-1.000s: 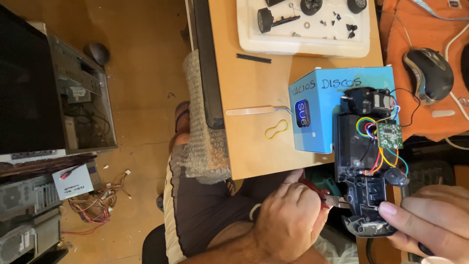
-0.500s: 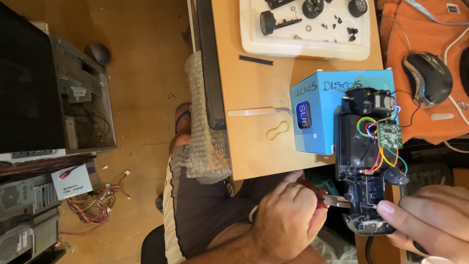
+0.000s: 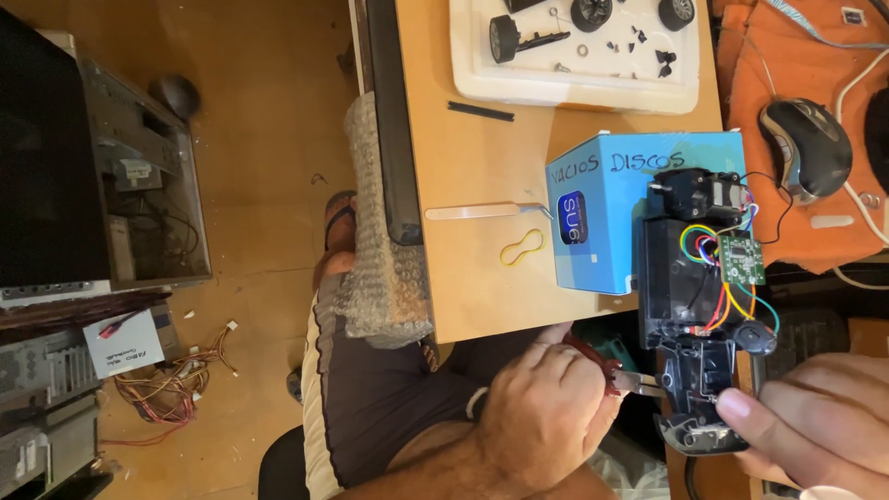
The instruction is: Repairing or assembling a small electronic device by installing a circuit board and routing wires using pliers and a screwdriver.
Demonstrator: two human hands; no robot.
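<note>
The opened black toy car chassis stands on end at the near edge of the wooden desk, its top leaning against a light blue box. My right hand clasps its lower end, fingertips on the curved black bumper part. My left hand is clenched around a red-handled screwdriver whose metal tip meets the chassis side. Against a second ago my left hand has rolled slightly and my right fingers have crept a little further up the shell, while the chassis itself has hardly moved; I judge I am mid-turn on a screw there, though the screw is too small to see.

By count: one green circuit board with a loop of coloured wires, one small black round part on wires, possibly a speaker. Beyond, one white tray holds three black wheels, as far as I can tell, plus scattered small bits. On the desk lie one yellow rubber band, one pale flat stick and one black strip. One computer mouse sits on an orange cloth. One open computer case stands on the floor.
</note>
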